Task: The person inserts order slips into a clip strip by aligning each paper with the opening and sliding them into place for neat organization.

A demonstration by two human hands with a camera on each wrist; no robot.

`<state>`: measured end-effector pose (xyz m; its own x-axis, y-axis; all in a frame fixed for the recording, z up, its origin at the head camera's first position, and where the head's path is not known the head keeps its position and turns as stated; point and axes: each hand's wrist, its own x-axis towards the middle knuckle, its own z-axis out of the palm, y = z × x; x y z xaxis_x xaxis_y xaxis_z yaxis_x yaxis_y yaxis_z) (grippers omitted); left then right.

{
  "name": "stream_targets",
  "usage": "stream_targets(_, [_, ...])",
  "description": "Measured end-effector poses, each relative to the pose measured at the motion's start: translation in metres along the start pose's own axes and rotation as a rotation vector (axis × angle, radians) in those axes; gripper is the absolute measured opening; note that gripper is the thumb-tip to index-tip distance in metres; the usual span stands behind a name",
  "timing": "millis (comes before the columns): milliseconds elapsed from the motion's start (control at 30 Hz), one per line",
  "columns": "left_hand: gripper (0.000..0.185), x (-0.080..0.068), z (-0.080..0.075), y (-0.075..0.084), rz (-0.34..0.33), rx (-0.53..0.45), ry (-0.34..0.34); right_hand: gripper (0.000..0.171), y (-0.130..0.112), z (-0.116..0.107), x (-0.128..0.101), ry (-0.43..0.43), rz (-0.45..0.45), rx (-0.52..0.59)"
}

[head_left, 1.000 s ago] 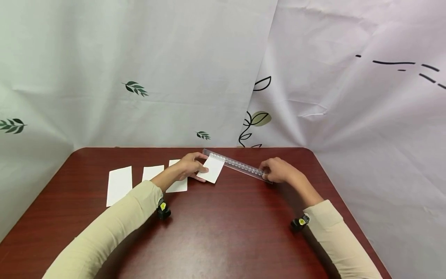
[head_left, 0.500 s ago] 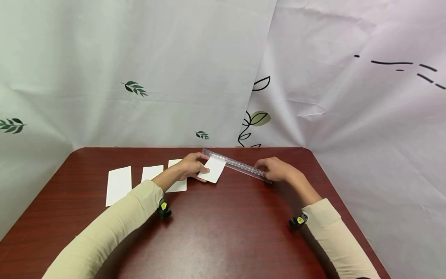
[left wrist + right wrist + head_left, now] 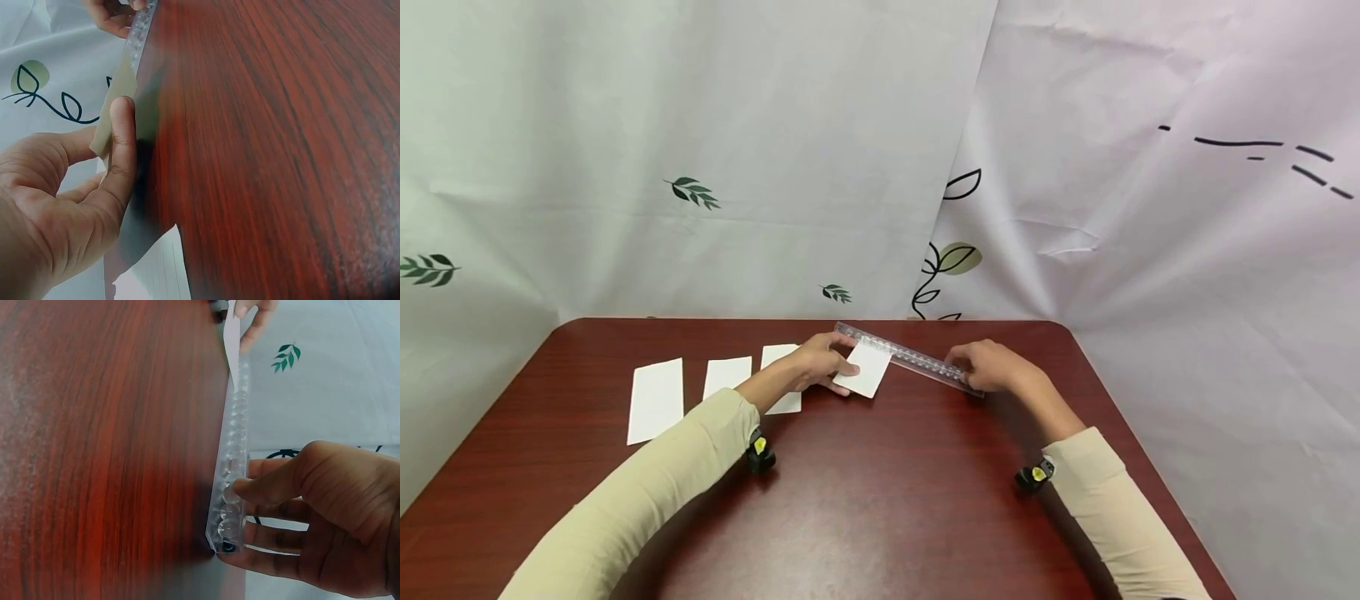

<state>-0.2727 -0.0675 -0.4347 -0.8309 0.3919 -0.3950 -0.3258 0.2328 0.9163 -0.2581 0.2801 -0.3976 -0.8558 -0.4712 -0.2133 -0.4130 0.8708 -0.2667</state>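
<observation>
A long clear plastic strip with a row of round bumps, ruler-like in shape, slants across the back of the table. My left hand pinches a small white paper piece between thumb and fingers; its upper edge meets the strip near the left end. In the left wrist view that paper stands tilted against the strip. At the strip's right end, my right hand holds it, with the thumb on the bumps and fingers behind, as the right wrist view shows.
Left of the strip, a large white paper, a second paper and a third paper lie in a row, partly covered by my left arm. A white curtain hangs behind the dark red table.
My left hand and its paper have shifted slightly right along the strip. My right hand's fingers have moved slightly left on its end. The strip stays almost in place.
</observation>
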Motion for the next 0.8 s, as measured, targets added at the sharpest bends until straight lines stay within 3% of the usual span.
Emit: stream_targets(800, [0.064, 0.004, 0.011, 0.003, -0.016, 0.033, -0.001, 0.04, -0.004, 0.001, 0.0, 0.019, 0.0, -0.044])
